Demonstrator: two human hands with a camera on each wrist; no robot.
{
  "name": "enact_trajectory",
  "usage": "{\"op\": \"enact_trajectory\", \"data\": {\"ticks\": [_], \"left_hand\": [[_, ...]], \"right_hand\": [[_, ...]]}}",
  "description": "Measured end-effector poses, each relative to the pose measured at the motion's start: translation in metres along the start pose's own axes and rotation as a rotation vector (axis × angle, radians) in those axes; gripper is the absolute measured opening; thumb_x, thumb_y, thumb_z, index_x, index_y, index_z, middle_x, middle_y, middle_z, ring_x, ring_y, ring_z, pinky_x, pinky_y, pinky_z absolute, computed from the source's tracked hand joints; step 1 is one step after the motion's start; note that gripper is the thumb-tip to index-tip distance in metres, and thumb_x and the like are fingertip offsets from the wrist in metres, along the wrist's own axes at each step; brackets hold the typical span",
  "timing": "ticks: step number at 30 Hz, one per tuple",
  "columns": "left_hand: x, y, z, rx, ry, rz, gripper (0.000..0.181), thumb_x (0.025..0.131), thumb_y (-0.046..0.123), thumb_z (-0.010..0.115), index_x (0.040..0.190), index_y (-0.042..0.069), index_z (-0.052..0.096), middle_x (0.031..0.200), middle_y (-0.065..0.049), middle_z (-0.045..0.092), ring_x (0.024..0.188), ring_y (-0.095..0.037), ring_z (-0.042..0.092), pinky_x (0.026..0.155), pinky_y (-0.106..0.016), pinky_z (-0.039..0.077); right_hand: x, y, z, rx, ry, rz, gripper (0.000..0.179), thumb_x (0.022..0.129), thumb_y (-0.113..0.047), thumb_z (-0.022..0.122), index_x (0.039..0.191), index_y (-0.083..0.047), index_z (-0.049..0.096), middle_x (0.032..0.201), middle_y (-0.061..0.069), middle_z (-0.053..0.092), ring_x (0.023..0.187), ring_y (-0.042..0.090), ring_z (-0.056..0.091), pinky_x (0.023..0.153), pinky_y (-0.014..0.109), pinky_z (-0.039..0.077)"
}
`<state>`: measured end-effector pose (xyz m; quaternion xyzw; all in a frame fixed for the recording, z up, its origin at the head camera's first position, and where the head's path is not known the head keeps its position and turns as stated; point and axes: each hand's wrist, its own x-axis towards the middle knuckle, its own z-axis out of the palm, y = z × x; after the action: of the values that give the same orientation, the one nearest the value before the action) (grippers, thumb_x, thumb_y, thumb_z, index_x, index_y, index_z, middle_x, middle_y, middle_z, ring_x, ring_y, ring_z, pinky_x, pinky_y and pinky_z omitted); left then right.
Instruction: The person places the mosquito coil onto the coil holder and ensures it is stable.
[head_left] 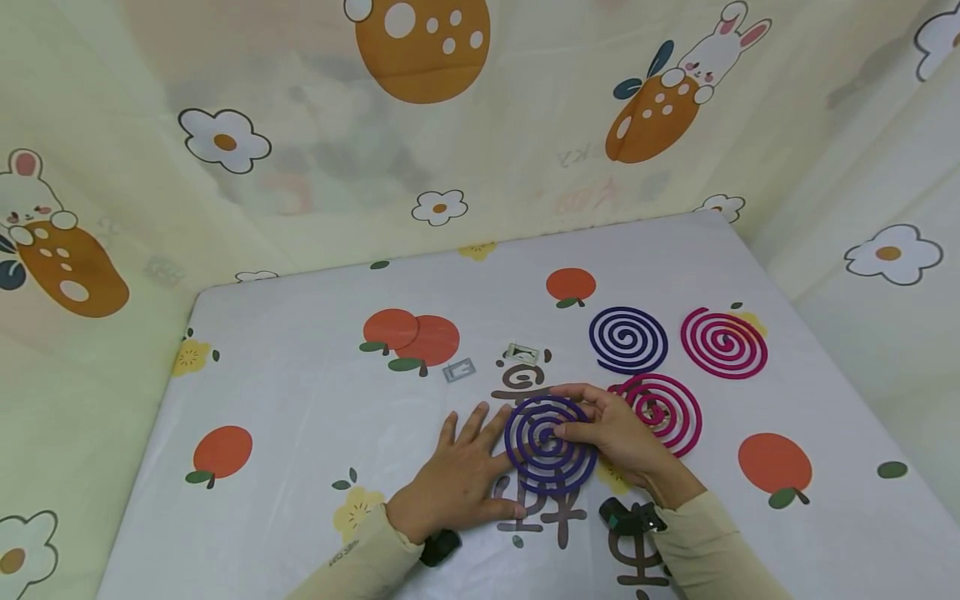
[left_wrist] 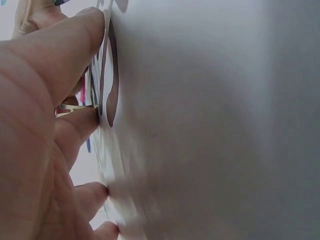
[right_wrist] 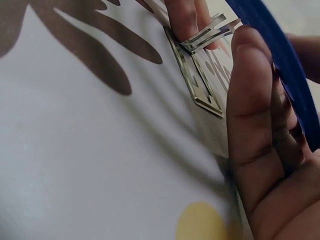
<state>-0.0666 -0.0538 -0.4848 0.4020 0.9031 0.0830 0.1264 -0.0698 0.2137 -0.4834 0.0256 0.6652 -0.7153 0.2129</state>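
A dark blue mosquito coil is pinched between the thumb and fingers of my right hand, just above the table. Below it, a small metal coil stand lies on the table with its prong bent up, close to the coil's underside in the right wrist view. My left hand lies spread on the table, and a fingertip touches the stand's frame. The coil hides most of this stand in the head view. Another blue coil and two pink coils, one near and one far, lie to the right.
Two flat metal stands, a left one and a right one, lie beyond my hands. The table's white cloth has printed fruit, flowers and characters. A patterned curtain hangs behind the table. Each wrist wears a black device.
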Motion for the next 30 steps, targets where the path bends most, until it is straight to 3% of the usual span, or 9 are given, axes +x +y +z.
{"op": "enact_trajectory", "data": {"ticks": [30], "left_hand": [[0.0021,0.0036,-0.002,0.008,-0.049,-0.026,0.086,0.09,0.073,0.062,0.163,0.036,0.036,0.176,-0.009,0.008,0.161,-0.039,0.007,0.122,-0.069,0.016]], "right_hand": [[0.0032,0.0015,0.0017,-0.046,-0.005,-0.015,0.059,0.092,0.004,0.073,0.146,0.006,0.048,0.142,0.029,0.058,0.121,0.033,0.067,0.095,0.037,0.059]]}}
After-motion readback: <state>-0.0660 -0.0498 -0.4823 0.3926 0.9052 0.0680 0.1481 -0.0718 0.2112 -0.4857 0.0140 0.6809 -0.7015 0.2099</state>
